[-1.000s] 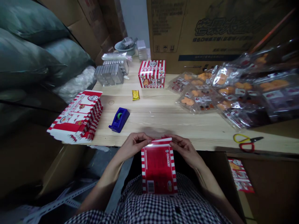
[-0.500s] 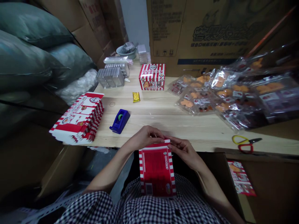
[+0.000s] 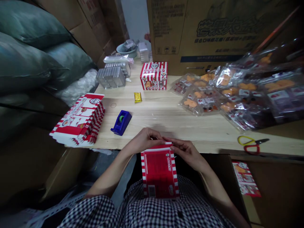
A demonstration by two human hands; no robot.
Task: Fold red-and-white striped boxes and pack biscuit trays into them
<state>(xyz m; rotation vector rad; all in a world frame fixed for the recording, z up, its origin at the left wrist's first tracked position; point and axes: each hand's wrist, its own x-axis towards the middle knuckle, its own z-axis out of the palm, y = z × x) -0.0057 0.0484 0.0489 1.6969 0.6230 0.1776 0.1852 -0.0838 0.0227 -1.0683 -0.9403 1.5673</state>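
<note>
A red carton with white striped edges (image 3: pixel 159 172) stands between my lap and the table's front edge, its printed panel facing up toward me. My left hand (image 3: pixel 148 139) is closed on the carton's far left edge, thumb along the rim. At the far right corner, my right hand (image 3: pixel 186 152) pinches the same edge, its fingers partly hidden behind the card. The fingertips of both hands nearly meet. On the table ahead to the left sits a blue tape dispenser (image 3: pixel 121 123) with a green core.
A stack of flat red-and-white cartons (image 3: pixel 79 118) lies left. Behind are a made-up striped box (image 3: pixel 154 76), a gold packet (image 3: pixel 137 97) and clear plastic cases (image 3: pixel 111 77). Bagged toy food (image 3: pixel 201 99) and scissors (image 3: pixel 253 144) lie right. A large cardboard box (image 3: pixel 213 38) stands at the back.
The view has shifted slightly. Both hands stay on the carton's far edge, with only small finger movements. Part of a person's hand now shows beside the large box at the back.
</note>
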